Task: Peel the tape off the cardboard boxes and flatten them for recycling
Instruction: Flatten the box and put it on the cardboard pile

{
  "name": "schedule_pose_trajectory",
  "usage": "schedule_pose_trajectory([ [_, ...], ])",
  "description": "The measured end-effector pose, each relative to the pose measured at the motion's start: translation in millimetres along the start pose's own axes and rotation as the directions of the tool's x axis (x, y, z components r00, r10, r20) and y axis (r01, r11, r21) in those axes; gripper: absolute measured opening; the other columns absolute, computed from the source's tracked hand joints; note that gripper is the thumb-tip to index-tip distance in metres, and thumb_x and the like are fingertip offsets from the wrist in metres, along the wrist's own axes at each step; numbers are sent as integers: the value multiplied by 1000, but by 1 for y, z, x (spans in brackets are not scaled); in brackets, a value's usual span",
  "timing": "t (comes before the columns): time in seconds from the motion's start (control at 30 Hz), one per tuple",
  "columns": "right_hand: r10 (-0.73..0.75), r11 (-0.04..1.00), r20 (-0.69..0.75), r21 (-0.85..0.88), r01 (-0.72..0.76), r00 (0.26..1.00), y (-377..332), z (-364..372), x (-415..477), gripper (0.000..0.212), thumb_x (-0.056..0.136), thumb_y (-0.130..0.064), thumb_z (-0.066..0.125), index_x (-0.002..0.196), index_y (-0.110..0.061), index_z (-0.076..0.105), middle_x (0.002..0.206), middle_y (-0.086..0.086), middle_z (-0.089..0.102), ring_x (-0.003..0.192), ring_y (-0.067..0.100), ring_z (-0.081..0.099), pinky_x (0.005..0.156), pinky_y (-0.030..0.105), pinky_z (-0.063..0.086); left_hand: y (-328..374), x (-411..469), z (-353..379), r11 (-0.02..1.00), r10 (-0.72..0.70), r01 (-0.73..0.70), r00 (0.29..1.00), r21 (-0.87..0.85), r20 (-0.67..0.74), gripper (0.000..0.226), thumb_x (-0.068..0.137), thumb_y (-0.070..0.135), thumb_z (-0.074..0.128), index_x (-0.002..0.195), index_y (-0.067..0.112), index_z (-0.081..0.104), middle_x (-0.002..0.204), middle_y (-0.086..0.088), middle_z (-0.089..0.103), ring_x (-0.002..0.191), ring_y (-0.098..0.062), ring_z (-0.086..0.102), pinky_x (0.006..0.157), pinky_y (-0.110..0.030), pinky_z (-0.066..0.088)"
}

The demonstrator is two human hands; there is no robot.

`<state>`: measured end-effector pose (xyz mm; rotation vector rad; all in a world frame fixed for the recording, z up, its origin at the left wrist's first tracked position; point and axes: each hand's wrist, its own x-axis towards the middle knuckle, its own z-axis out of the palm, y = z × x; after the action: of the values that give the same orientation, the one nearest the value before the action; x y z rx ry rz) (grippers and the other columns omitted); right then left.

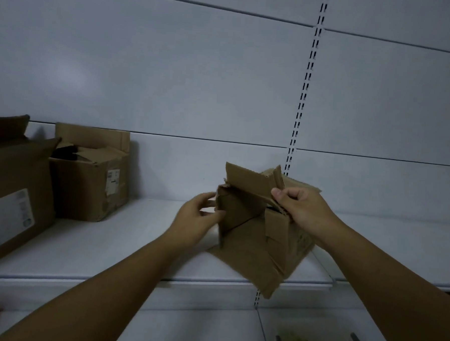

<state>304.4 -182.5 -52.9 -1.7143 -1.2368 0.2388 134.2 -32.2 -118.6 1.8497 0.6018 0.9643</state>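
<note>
Head view. Could tear the raised flap through uneven pulling; could slip off the white shelf, with a corner past the front edge. Looks crumpled, half collapsed, flaps splayed: small cardboard box at the shelf front. Pinched at the flap by right hand; gripped at the left corner by left hand, blurred.

Single head-worn wide-angle view, facing forward and slightly down, close to a white shelf
</note>
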Motion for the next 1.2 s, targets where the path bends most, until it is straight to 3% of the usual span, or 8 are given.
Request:
schedule_pose_trajectory([
  [0.07, 1, 1000, -2, -15, -1, 1000, 0, 3, 3, 40, 92, -45, 52, 74, -15, 71, 67, 11, 61, 62, 16, 54, 60, 26, 39, -10, 0, -20, 987, -40, 69, 980, 146, -194, 8, 84, 20, 67, 89, 23, 62, 94, -1, 68, 79, -14, 65, 70, -34, 57],
  [0.2, 7, 1000, 7, -20, -7, 1000, -2, 10, 10, 43, 91, -48, 52, 79, -11, 71, 76, 18, 64, 67, 18, 57, 64, 27, 40, -8, -4, -23, 902, -26, 189, 922, 389, -387, 23, 80, 25, 71, 69, 14, 54, 65, -3, 57, 63, -20, 56, 67, -42, 55],
  [0.37, 43, 999, 79, -18, -42, 996, -5, 17, 19, 38, 89, -48, 55, 83, -14, 73, 81, -1, 70, 83, 13, 62, 75, 28, 45, 24, -41, 8, 813, 258, -223, 966, 538, 11, 18, 83, 11, 61, 73, 24, 53, 70, 8, 56, 67, -7, 54, 65, -26, 49],
  [0.5, 44, 999, 127, -4, -44, 991, -6, 25, 29, 36, 89, -44, 59, 80, -11, 71, 77, -8, 67, 91, 10, 62, 80, 27, 44, 39, -48, 42, 993, -75, 62, 988, 96, 132, 23, 85, 5, 64, 104, 16, 61, 89, 8, 63, 83, -3, 61, 69, -8, 48],
  [0.77, 55, 998, 224, 25, -62, 973, -2, 25, 42, 40, 87, -45, 61, 75, -8, 69, 65, 4, 59, 66, 14, 54, 71, 28, 43, 40, -32, 65, 672, -292, 481, 871, -563, 395, 51, 81, -19, 50, 122, 10, 55, 112, -7, 70, 104, -24, 65, 84, -36, 54],
  [0.93, 2, 997, 227, -72, 15, 974, -7, 29, 42, 33, 90, -41, 60, 66, -19, 64, 51, -14, 54, 55, -4, 50, 58, 20, 35, 46, -41, 60, 744, -486, 491, 863, -453, 138, 21, 88, 10, 64, 108, 6, 61, 100, -12, 68, 81, -24, 67, 65, -27, 57],
  [1.03, -45, 981, 323, -166, 104, 945, -9, 37, 37, 23, 91, -41, 58, 84, -23, 72, 83, -8, 69, 80, 7, 61, 68, 22, 44, 49, -55, 38, 813, -467, 438, 884, -384, 21, 12, 83, 10, 69, 91, 3, 63, 82, -11, 68, 60, -17, 59, 49, -23, 48],
  [1.2, -111, 767, 537, -489, 415, 837, 1, 32, 28, 43, 96, -53, 36, 135, -37, 48, 136, -10, 54, 121, 12, 50, 98, 26, 36, 43, -56, -38, 773, -577, 490, 807, -403, -125, 12, 81, 8, 67, 92, 5, 64, 77, -7, 64, 73, -20, 57, 63, -29, 44],
])
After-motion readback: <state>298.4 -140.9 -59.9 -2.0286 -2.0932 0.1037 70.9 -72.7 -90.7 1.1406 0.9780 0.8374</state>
